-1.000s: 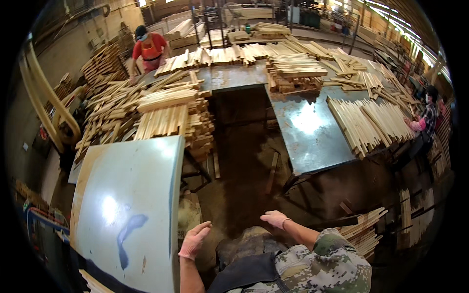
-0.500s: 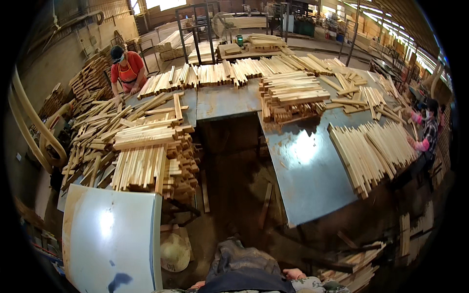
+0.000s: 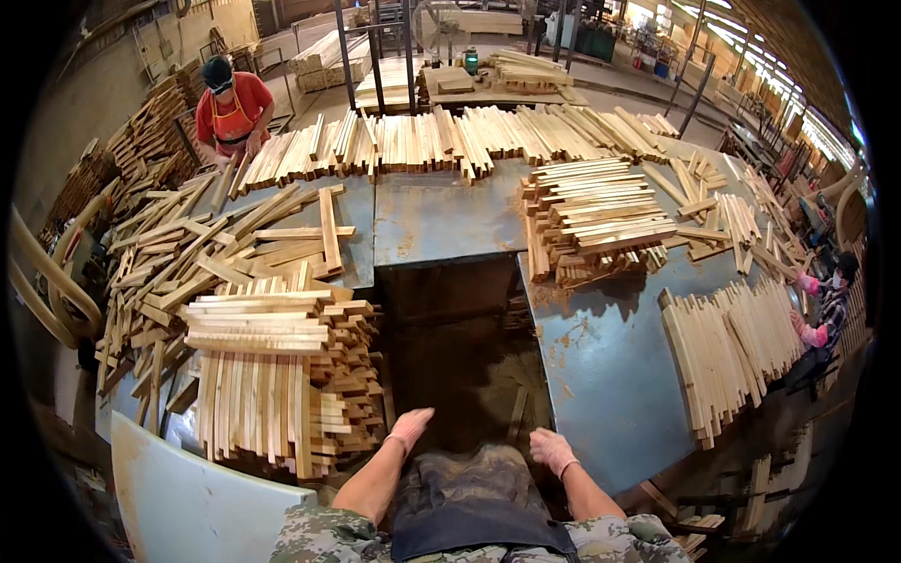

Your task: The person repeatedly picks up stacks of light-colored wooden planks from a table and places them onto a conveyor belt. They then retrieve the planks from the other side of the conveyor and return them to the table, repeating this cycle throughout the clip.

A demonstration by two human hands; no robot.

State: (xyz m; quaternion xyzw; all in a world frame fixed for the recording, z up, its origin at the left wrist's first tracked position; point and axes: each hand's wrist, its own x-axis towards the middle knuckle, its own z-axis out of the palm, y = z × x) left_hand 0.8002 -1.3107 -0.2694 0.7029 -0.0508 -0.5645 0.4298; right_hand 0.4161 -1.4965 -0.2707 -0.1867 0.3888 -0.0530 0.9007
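My left hand [image 3: 409,427] in a pink glove hangs open over the dark gap between the tables, just right of a neat stack of short wooden slats [image 3: 282,375]. It holds nothing. My right hand [image 3: 551,448], also gloved, is open near the front corner of the grey metal table [image 3: 601,375], touching nothing that I can see. A dark apron [image 3: 469,502] hangs below both hands.
Another slat stack [image 3: 596,220] sits on the table ahead right, a fanned pile [image 3: 737,352] at far right. Loose slats [image 3: 188,263] cover the left table. A person in a red shirt [image 3: 233,108] works far left, another person [image 3: 826,305] at right. A white panel [image 3: 188,497] lies lower left.
The view has swung up and forward over the tables. Both my hands, out of sight half a second ago, have come back into view at the bottom.
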